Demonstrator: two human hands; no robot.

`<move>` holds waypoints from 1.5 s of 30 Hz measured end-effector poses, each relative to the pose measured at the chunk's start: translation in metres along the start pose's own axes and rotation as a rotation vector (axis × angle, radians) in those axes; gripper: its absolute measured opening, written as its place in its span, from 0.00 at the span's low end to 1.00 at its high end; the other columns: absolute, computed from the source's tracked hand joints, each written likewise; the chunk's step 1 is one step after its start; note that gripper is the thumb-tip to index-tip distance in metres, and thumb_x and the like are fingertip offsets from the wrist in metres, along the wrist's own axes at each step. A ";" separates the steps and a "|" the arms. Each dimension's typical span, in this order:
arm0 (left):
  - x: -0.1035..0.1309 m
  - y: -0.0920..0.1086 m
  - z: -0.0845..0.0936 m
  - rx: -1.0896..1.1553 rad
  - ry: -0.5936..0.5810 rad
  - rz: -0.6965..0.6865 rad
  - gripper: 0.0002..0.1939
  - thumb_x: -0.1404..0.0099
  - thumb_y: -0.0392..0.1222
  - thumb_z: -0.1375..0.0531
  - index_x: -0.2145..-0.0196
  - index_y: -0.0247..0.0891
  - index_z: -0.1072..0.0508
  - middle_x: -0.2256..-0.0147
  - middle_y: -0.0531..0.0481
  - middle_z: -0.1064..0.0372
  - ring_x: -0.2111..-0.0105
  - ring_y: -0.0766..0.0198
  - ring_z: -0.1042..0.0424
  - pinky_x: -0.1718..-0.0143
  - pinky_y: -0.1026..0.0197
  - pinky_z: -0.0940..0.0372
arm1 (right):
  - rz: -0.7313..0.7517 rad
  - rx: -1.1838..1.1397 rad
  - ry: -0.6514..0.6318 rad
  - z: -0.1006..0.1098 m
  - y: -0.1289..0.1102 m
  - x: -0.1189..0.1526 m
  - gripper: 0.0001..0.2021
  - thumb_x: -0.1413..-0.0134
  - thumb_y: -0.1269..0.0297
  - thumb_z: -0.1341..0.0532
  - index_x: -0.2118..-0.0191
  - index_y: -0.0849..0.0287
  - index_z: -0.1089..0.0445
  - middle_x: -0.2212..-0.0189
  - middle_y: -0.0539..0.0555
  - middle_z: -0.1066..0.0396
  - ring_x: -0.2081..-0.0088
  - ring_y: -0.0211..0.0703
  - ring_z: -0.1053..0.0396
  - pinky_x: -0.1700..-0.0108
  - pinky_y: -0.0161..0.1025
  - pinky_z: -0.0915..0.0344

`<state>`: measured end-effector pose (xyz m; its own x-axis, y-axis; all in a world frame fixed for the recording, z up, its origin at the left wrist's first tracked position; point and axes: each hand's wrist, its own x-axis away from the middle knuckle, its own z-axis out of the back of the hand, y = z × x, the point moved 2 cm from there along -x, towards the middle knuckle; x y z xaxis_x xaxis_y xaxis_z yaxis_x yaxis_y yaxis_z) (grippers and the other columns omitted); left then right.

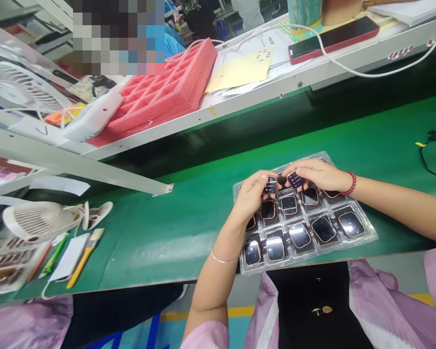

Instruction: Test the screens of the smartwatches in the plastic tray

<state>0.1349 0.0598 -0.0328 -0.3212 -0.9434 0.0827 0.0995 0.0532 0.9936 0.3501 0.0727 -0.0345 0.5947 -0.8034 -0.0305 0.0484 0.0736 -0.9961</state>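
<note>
My left hand (252, 194) is closed on a smartwatch case (271, 184) with a lit screen and a gold-coloured rim. In my right hand (318, 173) is a second smartwatch case (295, 180), also lit. Both are held close together over the far side of a clear plastic tray (371, 235). Several more watch cases lie face up in the tray's compartments, such as a dark-screened watch case (324, 229) in the front row. My hands and forearms cover part of the tray's back row.
The tray rests on a green work surface (148, 232). Above it runs a shelf holding a red foam tray (199, 77), papers and a phone (334, 39). At left are a white fan (43, 219) and a brush (85, 259). A slanted metal post (131, 179) and a black cable (427, 162) flank the area.
</note>
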 end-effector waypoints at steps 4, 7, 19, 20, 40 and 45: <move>-0.001 0.000 0.000 0.034 -0.012 -0.041 0.23 0.41 0.49 0.30 0.51 0.40 0.27 0.60 0.48 0.22 0.70 0.67 0.26 0.72 0.66 0.37 | 0.064 0.001 0.030 0.000 0.002 -0.001 0.17 0.43 0.73 0.38 0.48 0.58 0.26 0.58 0.54 0.21 0.67 0.37 0.24 0.69 0.32 0.27; -0.001 0.000 -0.001 0.005 -0.037 -0.042 0.21 0.40 0.47 0.31 0.51 0.39 0.27 0.59 0.47 0.22 0.69 0.66 0.25 0.72 0.65 0.36 | 0.078 0.021 0.034 -0.001 0.002 -0.001 0.19 0.46 0.76 0.38 0.48 0.58 0.26 0.60 0.53 0.21 0.68 0.36 0.25 0.68 0.33 0.27; 0.001 0.004 -0.004 -0.027 -0.049 -0.053 0.19 0.42 0.37 0.35 0.52 0.38 0.29 0.59 0.47 0.22 0.65 0.66 0.25 0.58 0.61 0.29 | 0.123 0.087 0.029 -0.002 0.002 -0.001 0.24 0.51 0.81 0.42 0.48 0.58 0.28 0.57 0.54 0.22 0.64 0.40 0.24 0.64 0.36 0.25; 0.001 0.005 -0.004 -0.041 -0.047 -0.057 0.19 0.41 0.37 0.35 0.51 0.38 0.29 0.59 0.47 0.22 0.65 0.65 0.25 0.58 0.61 0.29 | 0.123 0.085 0.027 -0.002 0.001 -0.001 0.23 0.51 0.80 0.41 0.48 0.58 0.28 0.56 0.55 0.22 0.62 0.41 0.23 0.63 0.37 0.25; 0.001 0.007 -0.003 -0.055 -0.014 -0.054 0.10 0.39 0.39 0.37 0.58 0.37 0.25 0.66 0.48 0.22 0.70 0.65 0.25 0.69 0.63 0.30 | 0.051 0.141 0.027 -0.002 -0.002 -0.001 0.15 0.43 0.76 0.44 0.53 0.61 0.26 0.65 0.52 0.22 0.72 0.34 0.24 0.72 0.29 0.27; 0.001 0.007 -0.003 -0.038 -0.008 -0.048 0.10 0.39 0.37 0.38 0.59 0.37 0.26 0.66 0.49 0.23 0.72 0.68 0.27 0.71 0.65 0.31 | 0.043 0.147 0.035 -0.003 -0.004 0.000 0.15 0.43 0.75 0.44 0.54 0.60 0.26 0.64 0.53 0.22 0.71 0.35 0.24 0.71 0.30 0.27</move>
<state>0.1376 0.0582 -0.0259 -0.3338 -0.9419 0.0358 0.1194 -0.0045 0.9928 0.3469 0.0706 -0.0308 0.5702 -0.8178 -0.0786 0.1420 0.1924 -0.9710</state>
